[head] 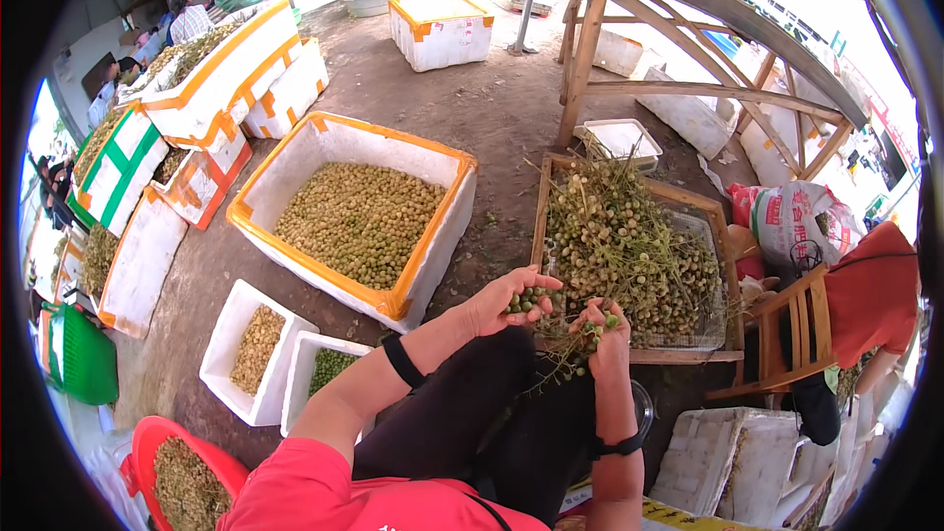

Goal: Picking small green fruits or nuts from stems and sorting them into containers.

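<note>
My left hand (495, 301) is cupped, palm up, around several small round green fruits (528, 299). Close beside it, my right hand (612, 346) grips a thin branching stem (564, 367) with green fruits at the fingertips, its twigs trailing over my dark trousers. Just beyond both hands a wooden-framed mesh tray (730, 258) carries a heap of stemmed fruit clusters (634, 243), yellowish and green. To the left stands a large white foam box (442, 243) edged with orange tape, holding loose yellowish and green fruits (361, 221).
Left of my knees are two small foam boxes, one with pale fruits (258, 350), one with green fruits (332, 369). A red tub (192, 435) of fruit stands lower left. Stacked foam boxes (214, 81) line the left. A person in red (870, 295) sits by a wooden chair (789, 332) at right.
</note>
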`<action>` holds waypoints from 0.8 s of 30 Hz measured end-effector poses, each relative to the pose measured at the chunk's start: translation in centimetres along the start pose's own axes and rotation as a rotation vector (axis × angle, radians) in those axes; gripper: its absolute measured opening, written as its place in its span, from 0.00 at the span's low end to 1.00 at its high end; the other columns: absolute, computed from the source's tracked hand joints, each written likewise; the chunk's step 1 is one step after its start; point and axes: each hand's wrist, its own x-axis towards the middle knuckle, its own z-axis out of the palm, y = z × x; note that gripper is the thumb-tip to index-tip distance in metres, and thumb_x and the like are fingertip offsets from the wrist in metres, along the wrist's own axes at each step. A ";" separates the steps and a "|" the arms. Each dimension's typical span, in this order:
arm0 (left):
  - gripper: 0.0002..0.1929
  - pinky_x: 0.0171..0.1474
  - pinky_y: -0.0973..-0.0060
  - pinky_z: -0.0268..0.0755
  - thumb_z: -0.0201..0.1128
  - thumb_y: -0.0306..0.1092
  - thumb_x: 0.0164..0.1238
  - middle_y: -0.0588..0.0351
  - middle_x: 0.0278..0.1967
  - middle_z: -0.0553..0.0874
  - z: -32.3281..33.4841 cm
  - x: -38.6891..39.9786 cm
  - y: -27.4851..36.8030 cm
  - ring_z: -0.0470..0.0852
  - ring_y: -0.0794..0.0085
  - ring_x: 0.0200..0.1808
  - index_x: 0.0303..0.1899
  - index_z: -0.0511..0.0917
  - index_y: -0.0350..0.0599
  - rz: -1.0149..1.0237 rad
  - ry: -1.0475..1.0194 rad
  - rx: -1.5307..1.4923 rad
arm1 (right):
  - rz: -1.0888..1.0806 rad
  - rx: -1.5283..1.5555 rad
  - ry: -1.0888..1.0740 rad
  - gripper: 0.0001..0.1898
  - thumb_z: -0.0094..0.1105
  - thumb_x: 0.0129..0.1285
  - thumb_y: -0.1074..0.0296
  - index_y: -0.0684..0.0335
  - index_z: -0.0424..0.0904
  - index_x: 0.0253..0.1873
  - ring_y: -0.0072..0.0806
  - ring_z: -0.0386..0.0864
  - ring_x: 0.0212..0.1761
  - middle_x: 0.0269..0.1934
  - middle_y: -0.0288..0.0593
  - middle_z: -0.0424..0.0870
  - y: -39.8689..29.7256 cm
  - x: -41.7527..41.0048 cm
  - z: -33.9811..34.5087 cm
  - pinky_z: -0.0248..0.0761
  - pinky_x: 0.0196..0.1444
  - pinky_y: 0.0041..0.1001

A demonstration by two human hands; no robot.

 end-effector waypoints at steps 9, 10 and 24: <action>0.13 0.22 0.83 0.64 0.54 0.43 0.58 0.63 0.24 0.75 -13.6 -15.9 2.0 0.72 0.81 0.22 0.31 0.76 0.43 -0.293 0.616 0.914 | 0.009 0.018 0.130 0.05 0.55 0.59 0.67 0.58 0.71 0.36 0.26 0.78 0.26 0.24 0.34 0.75 0.4 0.3 -0.3 0.64 0.20 0.20; 0.14 0.25 0.81 0.68 0.55 0.45 0.57 0.61 0.25 0.77 -15.7 -17.8 1.0 0.75 0.78 0.25 0.33 0.77 0.42 -0.424 0.670 0.998 | 0.012 0.011 0.132 0.05 0.55 0.59 0.67 0.58 0.70 0.36 0.26 0.78 0.26 0.24 0.34 0.75 0.4 0.4 -0.4 0.65 0.20 0.21; 0.17 0.32 0.81 0.70 0.66 0.34 0.50 0.56 0.33 0.76 4.9 -2.2 -0.3 0.77 0.75 0.30 0.42 0.74 0.39 0.614 0.042 1.340 | -0.185 -0.174 0.171 0.06 0.57 0.56 0.70 0.62 0.70 0.36 0.18 0.71 0.22 0.26 0.34 0.73 0.8 0.0 -0.2 0.67 0.20 0.19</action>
